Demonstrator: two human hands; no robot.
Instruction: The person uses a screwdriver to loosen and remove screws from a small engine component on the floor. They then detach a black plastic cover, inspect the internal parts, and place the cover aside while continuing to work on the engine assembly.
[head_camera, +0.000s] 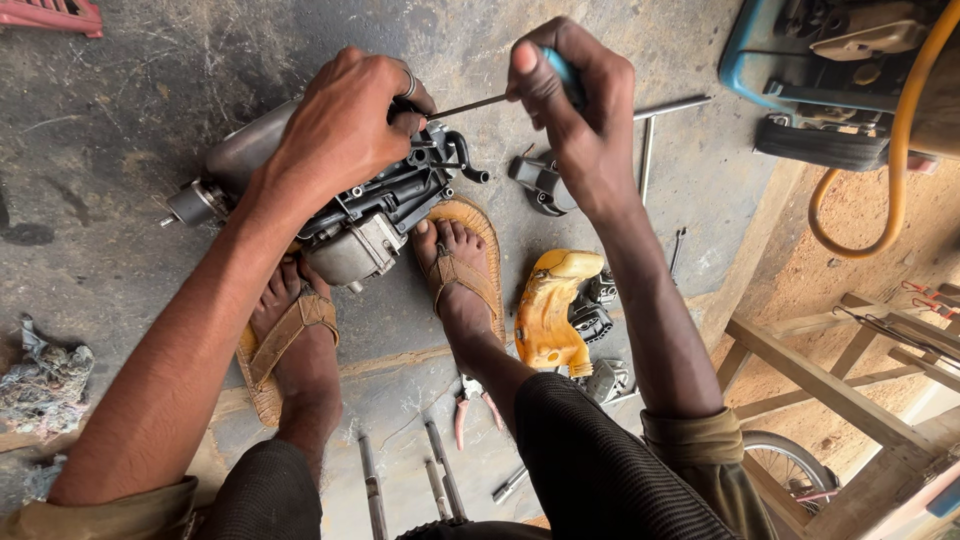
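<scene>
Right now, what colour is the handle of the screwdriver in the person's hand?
Blue. The screwdriver handle peeks out of the right hand, seen in the head view.

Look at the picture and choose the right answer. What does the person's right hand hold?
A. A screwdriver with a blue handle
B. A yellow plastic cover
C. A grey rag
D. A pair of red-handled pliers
A: the right hand grips a blue-handled screwdriver whose thin shaft points at the engine part under the left hand; the pliers lie on the floor.

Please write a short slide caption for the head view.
Left hand steadies a small engine while right hand drives a screwdriver into it.
</scene>
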